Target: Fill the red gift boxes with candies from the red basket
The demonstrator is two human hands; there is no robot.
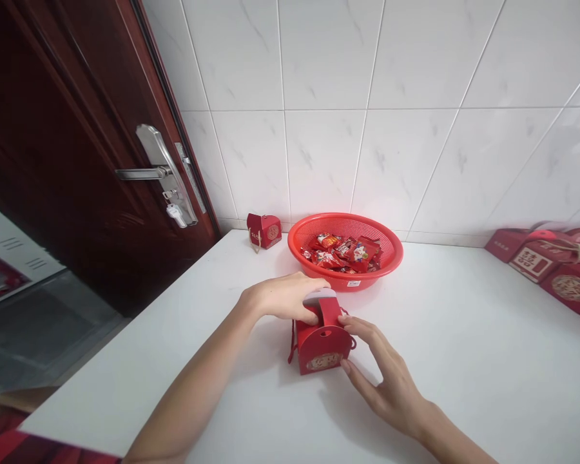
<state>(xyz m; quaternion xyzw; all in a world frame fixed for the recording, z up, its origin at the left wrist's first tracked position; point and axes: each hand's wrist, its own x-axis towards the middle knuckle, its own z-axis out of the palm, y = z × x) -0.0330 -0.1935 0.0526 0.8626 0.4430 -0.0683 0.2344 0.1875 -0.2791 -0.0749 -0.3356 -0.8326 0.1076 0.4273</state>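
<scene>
A small red gift box [325,348] with a gold emblem and red cords at its sides stands upright on the white table, its top flaps partly raised. My left hand [290,298] reaches over it from the left, thumb at the top opening and fingers curled behind the back flap. On the right, my right hand [384,374] grips the box's side, with a fingertip at the top flap and the thumb at the front lower corner. The inside of the box is mostly hidden.
Behind the box stands a red plastic basket [294,248] with several red-wrapped sweets [362,251]. Another small red box [265,232] with a tan cord sits near the wall. More red boxes [555,267] are stacked at the right. A dark door [77,129] is at left.
</scene>
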